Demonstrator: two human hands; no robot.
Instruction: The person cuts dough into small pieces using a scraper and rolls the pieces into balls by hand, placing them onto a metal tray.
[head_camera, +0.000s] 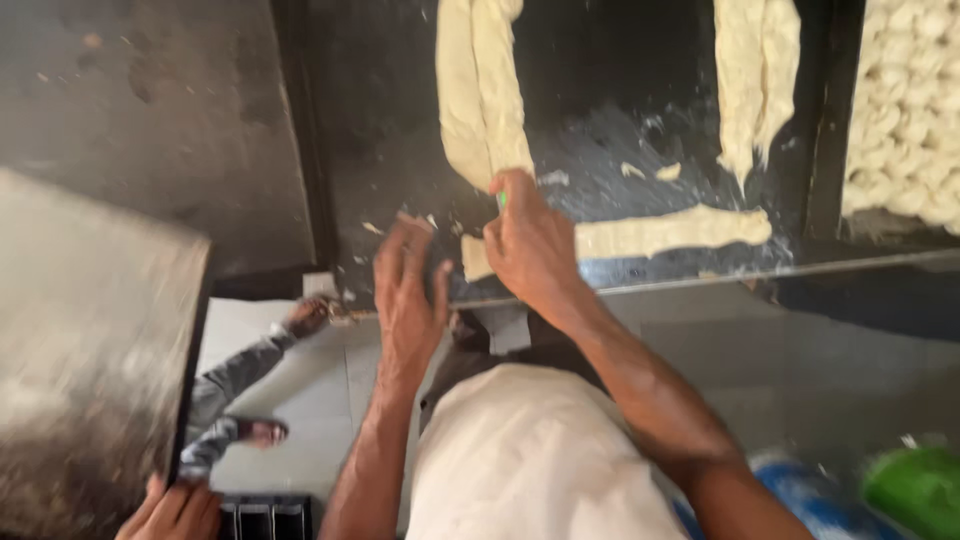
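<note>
A single head-worn camera is looking steeply down from close above, facing forward over the wearer's own body onto the near edge of the dark, flour-dusted metal worktop (600, 130), with blurred floor showing below.

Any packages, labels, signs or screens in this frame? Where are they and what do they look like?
No labels, signs or screens show.
Blue rounded container: bottom right, below the right forearm; blurred, kind unclear.
Green rounded thing: bottom right corner, beside the blue one; blurred, possibly a package.
</note>
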